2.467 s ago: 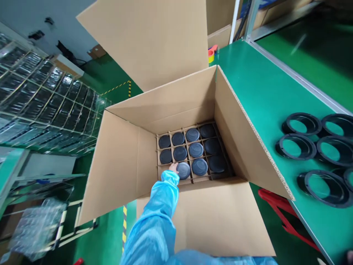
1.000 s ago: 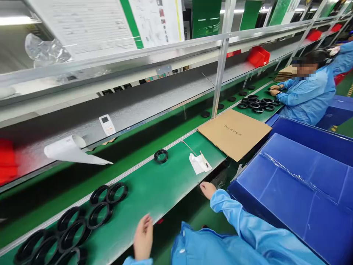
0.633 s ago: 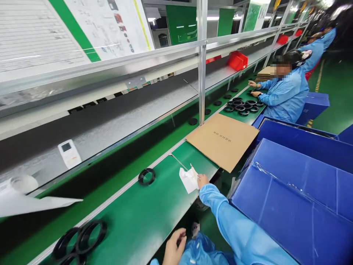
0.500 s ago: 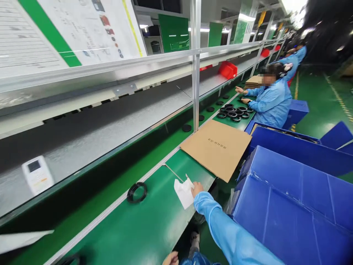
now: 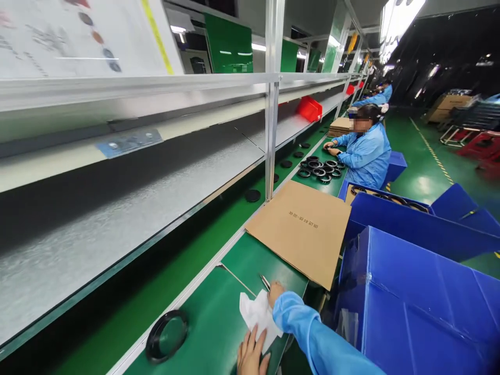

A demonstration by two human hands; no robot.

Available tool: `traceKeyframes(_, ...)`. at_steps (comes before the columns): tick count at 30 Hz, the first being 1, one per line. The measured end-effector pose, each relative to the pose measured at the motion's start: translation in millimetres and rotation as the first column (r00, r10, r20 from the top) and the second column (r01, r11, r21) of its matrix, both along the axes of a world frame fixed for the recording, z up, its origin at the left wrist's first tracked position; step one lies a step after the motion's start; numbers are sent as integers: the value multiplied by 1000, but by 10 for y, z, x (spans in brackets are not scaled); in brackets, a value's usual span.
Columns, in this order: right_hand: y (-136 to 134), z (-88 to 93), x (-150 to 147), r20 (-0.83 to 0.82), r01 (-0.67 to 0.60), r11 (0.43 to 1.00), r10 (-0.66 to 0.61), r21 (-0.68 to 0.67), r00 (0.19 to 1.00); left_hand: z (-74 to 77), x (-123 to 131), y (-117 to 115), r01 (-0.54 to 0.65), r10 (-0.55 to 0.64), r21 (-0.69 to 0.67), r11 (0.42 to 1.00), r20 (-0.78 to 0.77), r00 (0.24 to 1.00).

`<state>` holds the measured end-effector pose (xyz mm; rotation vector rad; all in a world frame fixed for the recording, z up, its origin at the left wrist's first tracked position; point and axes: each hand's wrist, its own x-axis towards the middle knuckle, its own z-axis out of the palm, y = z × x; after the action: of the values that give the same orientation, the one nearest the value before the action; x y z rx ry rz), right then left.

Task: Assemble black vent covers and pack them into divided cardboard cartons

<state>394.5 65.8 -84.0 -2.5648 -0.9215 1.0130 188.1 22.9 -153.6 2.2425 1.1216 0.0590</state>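
Note:
A crumpled white cloth or paper wipe [image 5: 252, 307] lies on the green bench near its front edge. My left hand [image 5: 253, 355] rests on the near part of the wipe, fingers spread. At the wipe's far right side, my right hand [image 5: 275, 292] has its fingers closed. From them sticks out a slim silver pointed tool [image 5: 264, 282]; its exact kind is hard to make out. To the left, a black ring [image 5: 166, 336] lies on the bench beside the metal strip.
A brown cardboard sheet [image 5: 302, 229] lies beyond my hands. Blue boxes [image 5: 422, 302] stand close on the right. Farther along, a co-worker [image 5: 365, 151] sits by a pile of black rings [image 5: 318, 169]. Black discs [image 5: 252, 196] lie on the green strip under the shelf.
My left hand has come up from the bottom edge onto the wipe. My right hand stays by the wipe, and the silver tool shows more clearly. The view has shifted.

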Motion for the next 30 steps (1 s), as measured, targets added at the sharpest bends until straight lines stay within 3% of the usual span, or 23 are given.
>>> traceKeyframes(3, -45, 282, 175, -125, 77, 993, -65, 90, 990, 101, 274, 187, 160, -147, 55, 986, -184, 972)
traceKeyframes(6, -337, 621, 432, -323, 168, 969, -103, 180, 941, 233, 468, 326, 189, -147, 141, 972, -264, 953)
traceKeyframes(9, -933, 976, 775, -473, 263, 931, -117, 255, 873, 303, 614, 425, 142, -80, 244, 959, -249, 965)
traceKeyframes(13, -2033, 1288, 1274, -534, 350, 835, -81, 425, 842, 393, 818, 367, 6, -3, 317, 948, -10, 1000)
traceKeyframes(15, -2542, 1295, 1540, -523, 403, 779, -115, 480, 845, 520, 971, 152, -33, -10, 252, 967, 170, 985)
traceKeyframes(18, -3125, 1190, 1870, -494, 479, 736, -226, 477, 840, 843, 1301, -428, -3, -20, 60, 998, 382, 924)
traceKeyframes(22, -3818, 1073, 1937, -516, 523, 701, -253, 485, 818, 1312, 1832, -1323, -23, 86, -154, 988, 416, 905)
traceKeyframes(24, -4209, 1039, 1852, -571, 529, 703, -210, 476, 794, 1446, 2059, -1635, -20, 69, -135, 991, 370, 927)
traceKeyframes(26, -4591, 987, 1746, -621, 533, 710, -172, 460, 764, 1492, 2226, -1810, -17, 21, -14, 1000, 296, 955)
traceKeyframes(30, -5119, 801, 1561, -712, 604, 696, -191, 387, 676, 1464, 2378, -1883, -73, 37, 227, 971, 159, 987)
